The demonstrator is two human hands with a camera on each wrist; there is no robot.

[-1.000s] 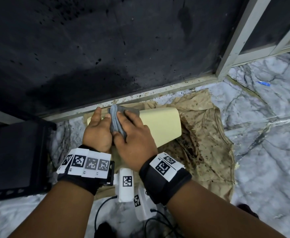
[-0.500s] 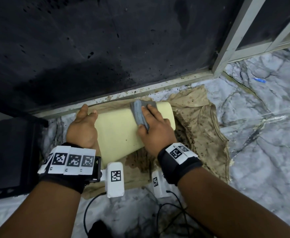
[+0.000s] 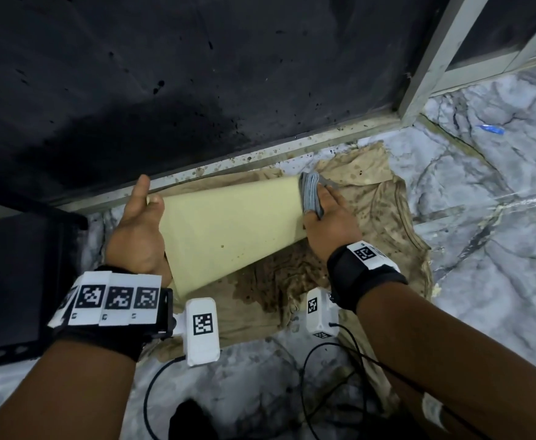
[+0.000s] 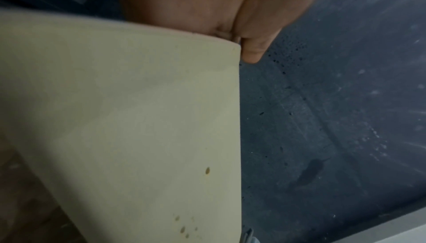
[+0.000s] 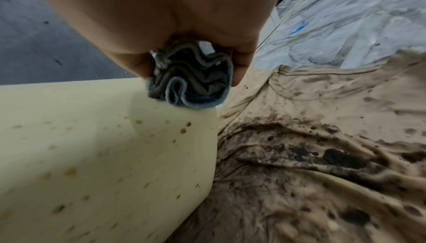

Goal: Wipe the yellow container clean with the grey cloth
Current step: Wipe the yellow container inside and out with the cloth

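The right hand is gripping the bunched grey cloth, thumb and fingers curled round its folds, and is pressing it against the far right end of the yellow container. The left hand is bracing the opposite, wider end with the palm against its edge and the thumb lying straight along it; whether the other fingers are curling behind the wall I cannot tell.

The container is lying on its side, held between the two hands, over a stained tan cloth that is spread on the marble floor in front of a dark spattered wall panel. It is looking like smooth, rigid plastic, probably light and hollow, so it is likely to roll or skid under wiping pressure; the rim end under the left palm seems the soundest place to hold it. Small brown spots are dotting the side nearest the right wrist camera. The grey cloth is soft and is folding easily round curves and edges.
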